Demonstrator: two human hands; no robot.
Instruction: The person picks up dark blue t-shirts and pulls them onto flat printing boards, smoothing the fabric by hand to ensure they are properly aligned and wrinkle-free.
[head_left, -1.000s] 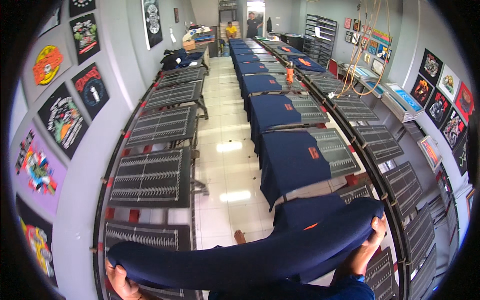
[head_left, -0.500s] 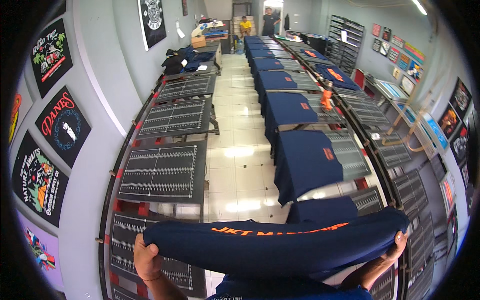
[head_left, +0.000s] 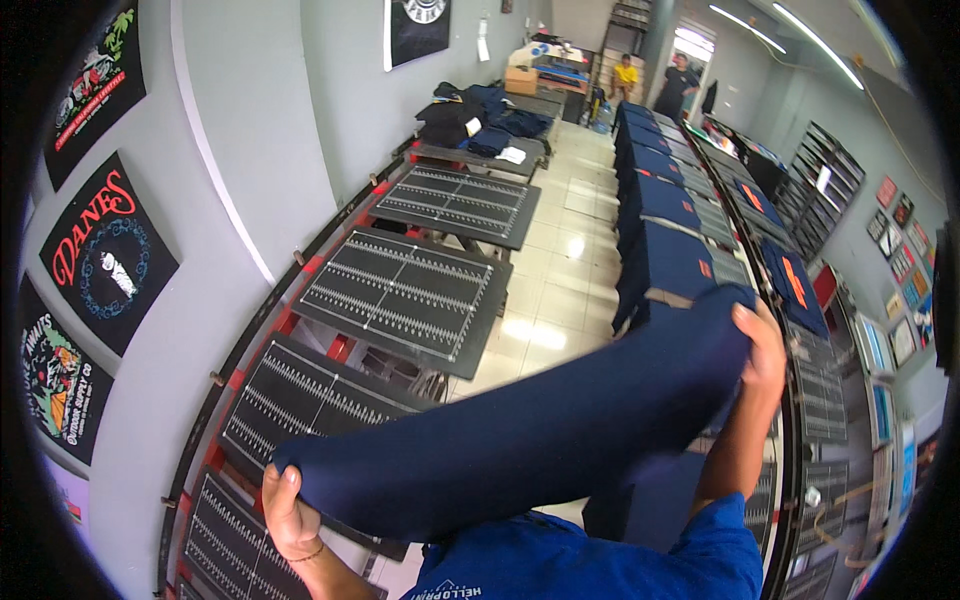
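A navy T-shirt (head_left: 530,430) is stretched in the air between my two hands, folded over into a broad band that slants up to the right. My left hand (head_left: 290,510) grips its lower left end, thumb on top, beside a row of black printing boards. Higher up, my right hand (head_left: 762,345) pinches the other end with the thumb over the cloth. Only plain navy fabric faces me; any print on it is hidden. Below it, more navy cloth (head_left: 640,505) lies on a board at the right.
Black printing boards with white rulers (head_left: 405,290) line the left wall. Navy shirts (head_left: 665,255) drape boards across the tiled aisle (head_left: 540,335). A heap of dark clothes (head_left: 465,125) lies beyond. Two people, one in a yellow top (head_left: 625,76) and one in dark clothing (head_left: 678,85), are at the far end.
The shirt has tilted, its right end raised by my right hand, and its orange lettering has gone out of sight. The view has turned left, so the boards appear slanted.
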